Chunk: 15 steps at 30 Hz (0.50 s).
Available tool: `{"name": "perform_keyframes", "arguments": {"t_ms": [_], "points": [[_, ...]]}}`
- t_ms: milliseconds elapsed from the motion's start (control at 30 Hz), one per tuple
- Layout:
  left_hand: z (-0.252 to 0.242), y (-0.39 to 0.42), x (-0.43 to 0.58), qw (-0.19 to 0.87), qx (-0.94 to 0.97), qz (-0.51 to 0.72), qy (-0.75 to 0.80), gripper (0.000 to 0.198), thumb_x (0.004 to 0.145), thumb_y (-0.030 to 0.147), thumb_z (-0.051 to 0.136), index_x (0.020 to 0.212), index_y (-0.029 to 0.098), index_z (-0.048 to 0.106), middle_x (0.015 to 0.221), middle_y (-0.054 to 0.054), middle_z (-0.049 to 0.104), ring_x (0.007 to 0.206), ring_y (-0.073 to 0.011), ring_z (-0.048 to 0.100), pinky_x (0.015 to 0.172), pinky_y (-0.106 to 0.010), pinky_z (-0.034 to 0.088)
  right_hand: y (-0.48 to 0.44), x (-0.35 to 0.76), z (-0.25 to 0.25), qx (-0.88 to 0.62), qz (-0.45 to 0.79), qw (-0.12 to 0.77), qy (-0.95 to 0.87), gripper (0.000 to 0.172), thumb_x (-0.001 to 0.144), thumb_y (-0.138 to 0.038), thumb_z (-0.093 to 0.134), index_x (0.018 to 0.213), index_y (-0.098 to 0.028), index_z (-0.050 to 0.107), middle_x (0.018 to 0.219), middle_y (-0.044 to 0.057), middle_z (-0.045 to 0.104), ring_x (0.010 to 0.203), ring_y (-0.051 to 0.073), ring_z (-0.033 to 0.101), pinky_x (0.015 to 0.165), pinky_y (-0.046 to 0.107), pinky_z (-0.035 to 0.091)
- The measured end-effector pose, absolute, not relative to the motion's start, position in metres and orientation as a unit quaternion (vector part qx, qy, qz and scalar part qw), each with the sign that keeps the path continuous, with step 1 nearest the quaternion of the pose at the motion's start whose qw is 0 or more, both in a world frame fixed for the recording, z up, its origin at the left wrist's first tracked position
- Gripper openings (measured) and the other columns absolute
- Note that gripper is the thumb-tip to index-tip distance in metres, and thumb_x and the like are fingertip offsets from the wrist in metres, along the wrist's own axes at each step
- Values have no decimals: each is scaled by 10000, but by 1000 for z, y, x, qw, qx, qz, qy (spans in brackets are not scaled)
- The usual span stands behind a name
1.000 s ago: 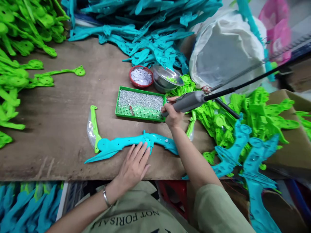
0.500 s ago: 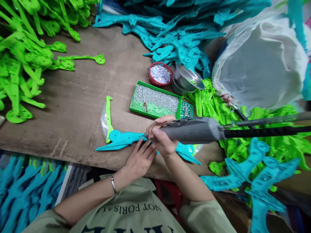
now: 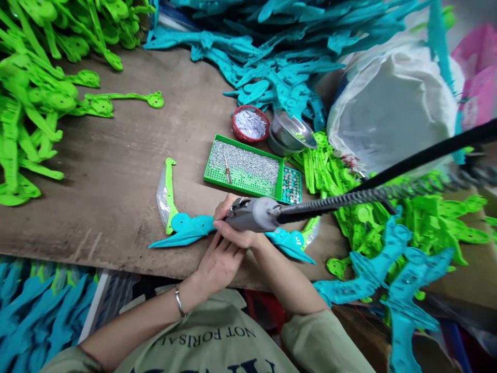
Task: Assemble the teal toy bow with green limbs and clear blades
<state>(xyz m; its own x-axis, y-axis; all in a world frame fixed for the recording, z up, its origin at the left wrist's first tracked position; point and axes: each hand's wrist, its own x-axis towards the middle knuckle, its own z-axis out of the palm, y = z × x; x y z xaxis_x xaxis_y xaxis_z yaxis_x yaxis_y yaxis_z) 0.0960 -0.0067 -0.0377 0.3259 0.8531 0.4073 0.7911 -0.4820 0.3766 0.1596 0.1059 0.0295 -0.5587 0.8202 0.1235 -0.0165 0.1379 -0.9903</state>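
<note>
A blue-and-green plastic bow-shaped piece (image 3: 182,230) lies across the table in front of me, with a green arm and clear film at each end. My right hand (image 3: 236,230) is wrapped round a grey electric screwdriver (image 3: 252,213), held over the middle of this piece. Its tip is hidden behind my fingers. My left hand (image 3: 219,261) rests palm down on the near side of the piece, fingers stretched out, with their ends partly covered by my right hand.
Beyond my hands sit a green tray (image 3: 244,163) of screws with a small screwdriver (image 3: 227,168), a red basket (image 3: 250,124) of white slips and a metal bowl (image 3: 293,132). Green parts (image 3: 34,98) pile up left, blue parts (image 3: 272,67) behind. A white sack (image 3: 392,103) stands right.
The electric screwdriver has tipped more upright, its cable end swinging toward me and to the left. My right hand now overlaps my left fingers more. The whole view has shifted slightly.
</note>
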Motion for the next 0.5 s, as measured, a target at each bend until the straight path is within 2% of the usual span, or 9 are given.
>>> {"name": "perform_keyframes", "arguments": {"t_ms": [67, 133, 233, 300, 367, 500], "points": [[-35, -6, 95, 53, 811, 288, 508, 311, 934, 178, 539, 1223, 190, 654, 1236, -111, 696, 1217, -284, 590, 1131, -518, 397, 111, 164, 34, -256, 597, 368, -665, 281, 775, -454, 732, 795, -240, 550, 593, -40, 576, 511, 128, 539, 496, 281, 474], [-32, -4, 93, 48, 812, 291, 504, 348, 962, 220, 530, 1298, 174, 611, 1314, -101, 669, 1287, -269, 552, 1147, -493, 378, 121, 173, 38, -244, 576, 447, -639, 265, 809, -456, 701, 886, -251, 552, 552, -70, 546, 452, 118, 515, 472, 270, 459], [-28, -3, 92, 29, 816, 294, 497, 403, 990, 265, 506, 1370, 140, 552, 1427, -87, 602, 1369, -256, 488, 1175, -470, 335, 146, 191, 44, -312, 456, 596, -583, 248, 811, -411, 682, 935, -266, 525, 511, -102, 496, 439, 119, 515, 515, 276, 483], [-28, -3, 92, 20, 816, 296, 496, 406, 994, 274, 500, 1372, 133, 550, 1447, -81, 586, 1372, -254, 488, 1193, -468, 300, 165, 205, 44, -379, 371, 653, -541, 232, 785, -360, 683, 911, -264, 515, 510, -105, 492, 463, 122, 526, 553, 283, 492], [-28, -3, 92, 17, 814, 301, 497, 402, 995, 274, 494, 1368, 135, 556, 1452, -72, 583, 1362, -253, 498, 1209, -463, 268, 182, 217, 39, -422, 332, 672, -510, 241, 752, -331, 693, 888, -261, 507, 495, -113, 494, 449, 123, 511, 536, 285, 475], [-27, -2, 93, 19, 812, 309, 494, 395, 994, 276, 495, 1359, 145, 569, 1454, -61, 582, 1358, -250, 507, 1228, -453, 233, 200, 230, 25, -444, 330, 672, -492, 246, 712, -304, 695, 864, -255, 507, 462, -121, 504, 403, 121, 484, 486, 276, 442]]}}
